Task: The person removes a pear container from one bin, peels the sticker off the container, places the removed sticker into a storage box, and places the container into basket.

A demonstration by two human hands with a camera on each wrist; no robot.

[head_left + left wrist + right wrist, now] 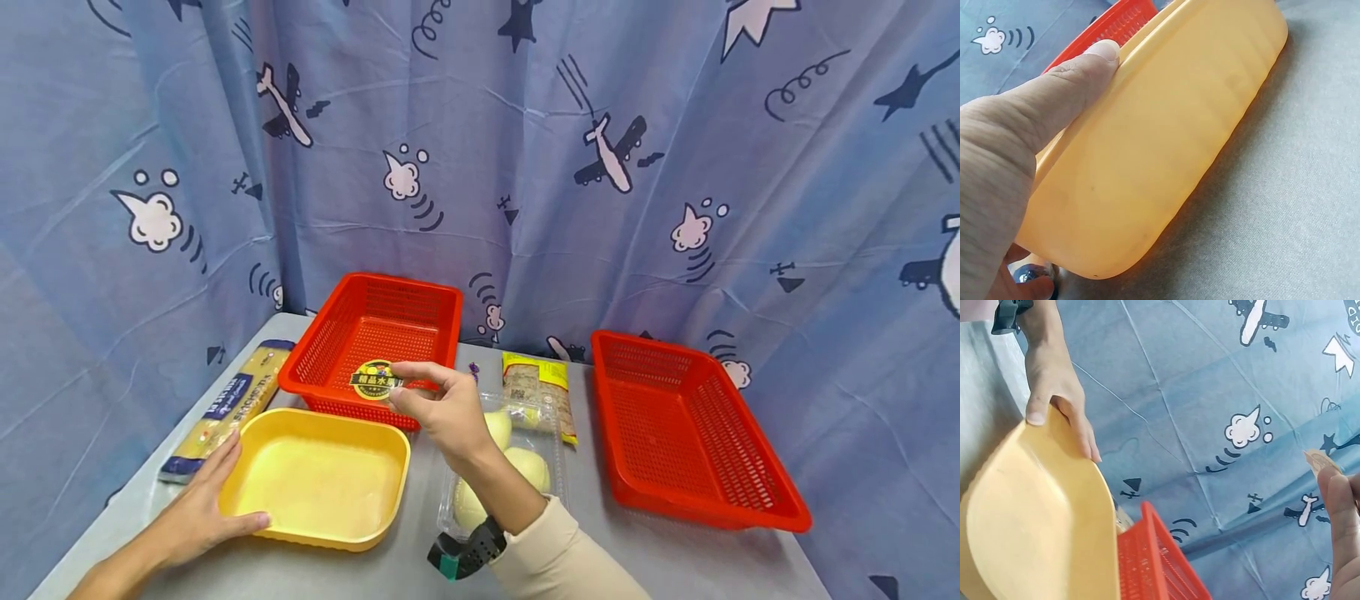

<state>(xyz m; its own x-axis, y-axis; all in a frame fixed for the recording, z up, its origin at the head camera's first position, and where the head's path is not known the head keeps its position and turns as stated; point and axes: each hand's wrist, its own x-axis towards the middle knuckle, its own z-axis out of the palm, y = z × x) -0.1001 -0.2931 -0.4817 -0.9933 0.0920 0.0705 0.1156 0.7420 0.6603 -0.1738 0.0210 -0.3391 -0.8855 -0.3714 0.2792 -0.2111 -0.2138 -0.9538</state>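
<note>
A patterned blue curtain hangs behind the grey desk. At the right of the desk lies the right basket, red and mesh-walled; the left basket, also red, sits at the back left, a round label showing at its near side. Just in front of that one is the yellow tub, its inside bare. The long pack lies left of the tub, along the desk's edge. Between tub and right basket is a clear box with pale rounded items in it; behind it lies a yellow pack. The left hand grips the tub's left end, thumb on the near rim, other fingers at the far side. The right hand is raised, thumb and forefinger pinching a small beige piece, too small to identify.
</note>
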